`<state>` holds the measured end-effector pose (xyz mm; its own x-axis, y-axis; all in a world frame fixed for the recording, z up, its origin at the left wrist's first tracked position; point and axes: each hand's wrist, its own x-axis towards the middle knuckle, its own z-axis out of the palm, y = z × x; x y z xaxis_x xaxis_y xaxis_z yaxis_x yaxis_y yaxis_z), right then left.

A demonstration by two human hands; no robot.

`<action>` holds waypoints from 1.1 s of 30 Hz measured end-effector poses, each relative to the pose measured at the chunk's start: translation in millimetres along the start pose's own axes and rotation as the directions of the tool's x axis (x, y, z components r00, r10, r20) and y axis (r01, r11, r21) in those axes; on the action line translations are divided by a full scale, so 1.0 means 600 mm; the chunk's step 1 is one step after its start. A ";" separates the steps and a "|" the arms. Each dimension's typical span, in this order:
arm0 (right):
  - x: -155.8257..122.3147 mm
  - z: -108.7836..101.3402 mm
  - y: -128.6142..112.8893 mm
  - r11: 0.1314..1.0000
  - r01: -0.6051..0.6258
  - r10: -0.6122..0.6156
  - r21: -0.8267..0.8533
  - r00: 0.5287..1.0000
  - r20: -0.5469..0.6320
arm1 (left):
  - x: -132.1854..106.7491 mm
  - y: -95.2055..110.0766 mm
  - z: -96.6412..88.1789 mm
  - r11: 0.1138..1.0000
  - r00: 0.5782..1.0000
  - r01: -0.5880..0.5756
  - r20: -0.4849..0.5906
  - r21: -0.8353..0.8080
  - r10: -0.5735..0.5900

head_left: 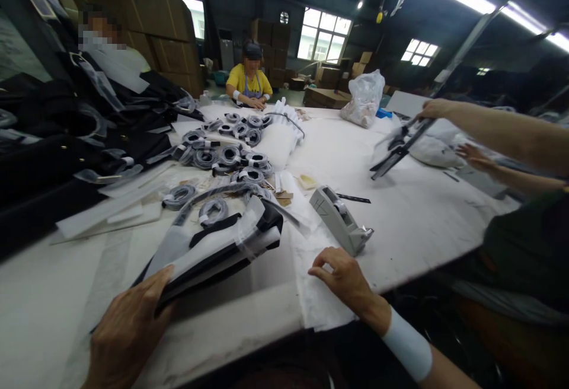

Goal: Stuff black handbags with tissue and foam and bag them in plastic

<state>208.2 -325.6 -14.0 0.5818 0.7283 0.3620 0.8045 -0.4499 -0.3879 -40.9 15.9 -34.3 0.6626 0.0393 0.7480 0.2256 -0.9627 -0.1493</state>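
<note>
My left hand point(133, 324) grips the near end of a folded black bundle point(222, 246) with white sheeting along its top. A clear band goes around the far end of the bundle, and a clear-covered strap loops up behind it. My right hand point(344, 279) is just in front of a grey tape dispenser point(338, 217), apart from the bundle. Its thumb and forefinger are curled together, and I cannot make out anything between them. A white sheet point(322, 294) lies beneath that hand at the table's near edge.
Several coiled grey straps point(230, 155) crowd the middle of the white table point(427, 229). Black bags point(66, 158) are heaped at left. A co-worker's arm point(493, 131) at right holds a black item point(398, 152). A person in yellow point(251, 83) sits opposite, near a plastic bag point(364, 98).
</note>
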 end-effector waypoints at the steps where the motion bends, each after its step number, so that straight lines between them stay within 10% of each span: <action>1: 0.000 0.011 -0.001 1.000 -0.019 0.021 -0.017 0.997 0.073 | -0.001 0.001 0.000 1.000 1.000 0.015 0.001 -0.002 -0.015; 6: 0.007 0.047 -0.012 0.992 -0.130 0.124 0.003 0.956 0.266 | -0.012 0.002 0.005 0.987 0.987 0.159 -0.020 -0.001 -0.159; 19: 0.031 0.017 -0.038 0.857 -0.220 0.186 0.467 0.975 0.117 | -0.010 0.014 0.007 0.967 0.966 0.250 -0.053 -0.040 -0.252; 24: 0.038 0.052 -0.112 0.758 -0.115 -0.041 0.642 0.974 0.222 | 0.000 0.020 0.003 0.967 0.964 0.250 -0.082 -0.047 -0.253; 30: -0.004 0.122 -0.181 0.752 -0.014 -0.406 0.659 0.778 0.480 | 0.002 0.028 0.000 0.958 0.958 0.279 -0.055 -0.066 -0.283; 33: 0.007 0.117 -0.176 0.735 -0.039 -0.365 0.676 0.818 0.444 | 0.004 0.030 -0.001 0.949 0.952 0.296 -0.043 -0.103 -0.302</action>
<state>117.2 -238.8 -31.0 0.1289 0.9898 0.0611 0.4880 -0.0097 -0.8728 -36.0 -1.5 -34.8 0.5319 0.3166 0.7854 0.3370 -0.9300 0.1467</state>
